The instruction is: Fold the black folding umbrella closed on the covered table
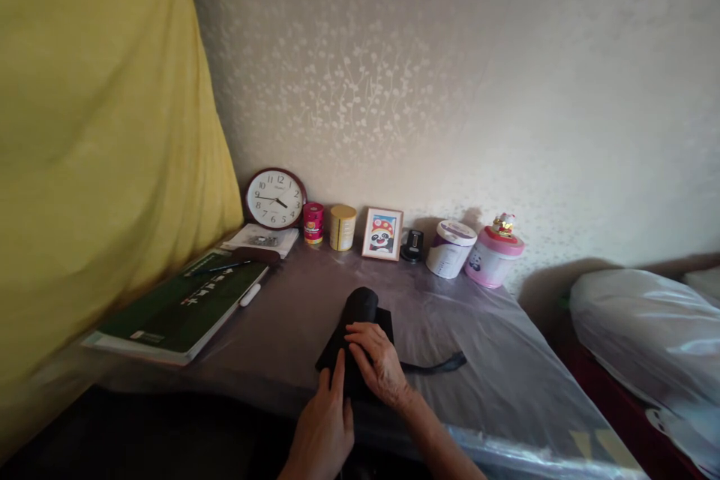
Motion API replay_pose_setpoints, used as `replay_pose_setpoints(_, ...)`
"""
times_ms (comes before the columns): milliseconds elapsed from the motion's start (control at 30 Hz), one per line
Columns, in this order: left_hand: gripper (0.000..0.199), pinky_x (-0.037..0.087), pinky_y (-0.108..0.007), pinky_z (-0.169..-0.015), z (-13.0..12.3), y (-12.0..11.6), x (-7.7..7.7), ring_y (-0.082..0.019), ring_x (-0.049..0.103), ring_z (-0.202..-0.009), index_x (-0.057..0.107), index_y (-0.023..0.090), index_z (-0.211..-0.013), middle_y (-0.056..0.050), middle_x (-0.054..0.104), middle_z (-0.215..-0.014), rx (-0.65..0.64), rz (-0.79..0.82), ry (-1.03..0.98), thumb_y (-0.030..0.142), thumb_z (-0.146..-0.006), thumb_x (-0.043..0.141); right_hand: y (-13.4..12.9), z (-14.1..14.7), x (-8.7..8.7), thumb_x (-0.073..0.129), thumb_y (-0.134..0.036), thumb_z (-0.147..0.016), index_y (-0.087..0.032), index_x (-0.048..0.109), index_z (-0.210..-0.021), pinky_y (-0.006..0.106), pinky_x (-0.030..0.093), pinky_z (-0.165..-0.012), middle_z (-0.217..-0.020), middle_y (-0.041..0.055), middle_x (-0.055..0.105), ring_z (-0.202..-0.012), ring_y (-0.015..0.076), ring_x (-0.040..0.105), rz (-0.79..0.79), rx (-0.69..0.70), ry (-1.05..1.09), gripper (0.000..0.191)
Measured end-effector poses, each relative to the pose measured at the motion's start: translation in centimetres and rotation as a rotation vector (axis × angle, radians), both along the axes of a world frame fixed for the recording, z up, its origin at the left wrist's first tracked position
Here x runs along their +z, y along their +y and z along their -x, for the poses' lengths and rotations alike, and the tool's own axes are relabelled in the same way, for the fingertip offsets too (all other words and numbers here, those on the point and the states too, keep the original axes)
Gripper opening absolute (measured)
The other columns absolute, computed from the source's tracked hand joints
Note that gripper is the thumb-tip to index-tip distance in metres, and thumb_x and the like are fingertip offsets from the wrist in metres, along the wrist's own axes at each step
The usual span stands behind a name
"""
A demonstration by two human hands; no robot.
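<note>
Head view: at the lower centre of the frame, a black cloth-like piece with a rounded, rolled-looking upper part (361, 305) lies on a table with a shiny grey cover (270, 330). A narrow black strap (436, 367) stretches from near it toward the right, loose on the cover.

Right hand (379, 366) rests on top of the black piece, its grip slack, fingers laid out almost straight and close together across the material without wrapping around it. Left hand (329, 416) comes up from the bottom edge, index finger straight against the lower part of the black piece; its remaining fingers are partly hidden, so whether its grip pinches anything I cannot tell.

Left of centre sits a large dark green book (169, 311) with a slim black pen (225, 267) across it and a short white rounded stick (250, 295) by its right edge. Along the wall, left to right, stand a round white clock with a dark red rim (275, 199), a magenta cylindrical can (313, 225), a yellow cylindrical container (343, 229), a wood-framed panda picture (382, 234), a small black object (413, 246), a white-and-purple tub (451, 249) and a pink-and-white tub (495, 259) topped by a gold-and-white figurine (504, 224).
</note>
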State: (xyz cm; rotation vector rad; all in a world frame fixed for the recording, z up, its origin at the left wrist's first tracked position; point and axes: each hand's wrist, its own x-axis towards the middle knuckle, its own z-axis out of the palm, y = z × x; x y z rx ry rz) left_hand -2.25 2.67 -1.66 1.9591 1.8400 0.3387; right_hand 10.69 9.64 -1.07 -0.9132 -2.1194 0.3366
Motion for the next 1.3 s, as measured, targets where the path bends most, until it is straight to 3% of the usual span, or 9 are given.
replay_pose_setpoints(133, 0.062, 0.041, -0.023, -0.08, 0.0, 0.1, -0.3, -0.017, 0.058, -0.097, 0.008, 0.016, -0.142, -0.016, 0.041, -0.13, 0.0, 0.016, -0.022, 0.013, -0.084, 0.031, 2.5, -0.4, -1.2, 0.041, -0.026, -0.091, -0.024, 0.058, -0.112, 0.044, 0.025, -0.106, -0.116, 0.0051, 0.062, -0.12, 0.0181, 0.045, 0.002, 0.018, -0.132, 0.027)
replay_pose_setpoints(333, 0.065, 0.041, -0.024, -0.08, 0.1, 0.2, -0.8, -0.017, 0.058, -0.096, 0.004, 0.017, -0.142, -0.015, 0.042, -0.129, 0.014, 0.022, -0.035, 0.013, -0.083, 0.031, 8.5, -0.2, -2.1, 0.034, -0.022, -0.093, -0.026, 0.065, -0.099, 0.043, 0.018, -0.107, -0.102, 0.0007, 0.068, -0.116, 0.015, 0.047, 0.012, 0.029, -0.217, 0.032)
replay_pose_setpoints(433, 0.065, 0.042, -0.024, -0.079, 0.1, 0.4, -0.7, -0.017, 0.058, -0.095, 0.005, 0.018, -0.142, -0.015, 0.042, -0.13, 0.017, 0.025, -0.035, 0.014, -0.083, 0.031, 10.8, -0.3, -2.2, 0.035, -0.021, -0.092, -0.025, 0.066, -0.095, 0.042, 0.02, -0.106, -0.101, 0.0004, 0.068, -0.117, 0.0157, 0.047, 0.056, 0.002, -0.237, 0.031)
replay_pose_setpoints(567, 0.065, 0.042, -0.026, -0.077, 0.0, 0.4, -0.2, -0.017, 0.059, -0.091, 0.005, 0.018, -0.142, -0.015, 0.043, -0.129, 0.015, 0.038, -0.012, 0.013, -0.082, 0.031, 12.5, -0.5, -1.9, 0.043, -0.02, -0.087, -0.025, 0.066, -0.093, 0.031, 0.03, -0.101, -0.107, 0.0015, 0.066, -0.112, 0.0147, 0.051, 0.264, -0.127, -0.123, 0.024)
replay_pose_setpoints(733, 0.063, 0.042, -0.026, -0.076, 0.0, 0.1, 0.0, -0.017, 0.06, -0.091, 0.006, 0.017, -0.142, -0.017, 0.041, -0.131, 0.024, 0.008, 0.01, 0.015, -0.084, 0.03, 12.2, -3.4, -1.9, 0.044, -0.021, -0.084, -0.022, 0.064, -0.088, 0.032, 0.033, -0.096, -0.104, 0.0081, 0.065, -0.108, 0.019, 0.053, 0.403, -0.448, 0.042, 0.02)
replay_pose_setpoints(867, 0.061, 0.041, -0.025, -0.073, 0.0, -0.2, 0.1, -0.017, 0.06, -0.089, 0.006, 0.017, -0.142, -0.016, 0.044, -0.127, 0.024, 0.006, 0.034, 0.018, -0.086, 0.03, 10.3, -6.3, -2.6, 0.04, -0.025, -0.083, -0.018, 0.061, -0.076, 0.03, 0.043, -0.08, -0.084, 0.0085, 0.067, -0.091, 0.0195, 0.06, 0.563, -0.598, 0.171, 0.024)
replay_pose_setpoints(1000, 0.061, 0.04, -0.025, -0.07, 0.0, -0.2, 0.3, -0.016, 0.06, -0.084, 0.007, 0.017, -0.142, -0.015, 0.046, -0.123, 0.025, 0.001, 0.045, 0.018, -0.086, 0.031, 8.2, -6.4, -2.7, 0.038, -0.034, -0.082, -0.017, 0.058, -0.075, 0.024, 0.047, -0.061, -0.074, 0.0044, 0.065, -0.074, 0.0157, 0.063, 0.737, -0.552, 0.329, 0.027)
replay_pose_setpoints(1167, 0.061, 0.04, -0.025, -0.069, 0.0, -0.2, 0.1, -0.016, 0.06, -0.081, 0.008, 0.017, -0.142, -0.014, 0.047, -0.12, 0.025, -0.031, 0.023, 0.018, -0.086, 0.032, 6.6, -4.8, -1.4, 0.043, -0.039, -0.079, -0.018, 0.058, -0.081, 0.022, 0.047, -0.058, -0.083, 0.0045, 0.064, -0.071, 0.0126, 0.062, 0.861, -0.449, 0.499, 0.026)
replay_pose_setpoints(1300, 0.061, 0.04, -0.027, -0.069, 0.1, -0.2, -0.1, -0.018, 0.06, -0.082, 0.009, 0.015, -0.141, -0.014, 0.047, -0.119, 0.022, -0.043, 0.011, 0.018, -0.085, 0.032, 6.0, -4.1, -0.9, 0.045, -0.033, -0.079, -0.019, 0.059, -0.084, 0.021, 0.047, -0.055, -0.081, 0.0033, 0.062, -0.063, 0.0097, 0.059, 0.934, -0.405, 0.538, 0.021)
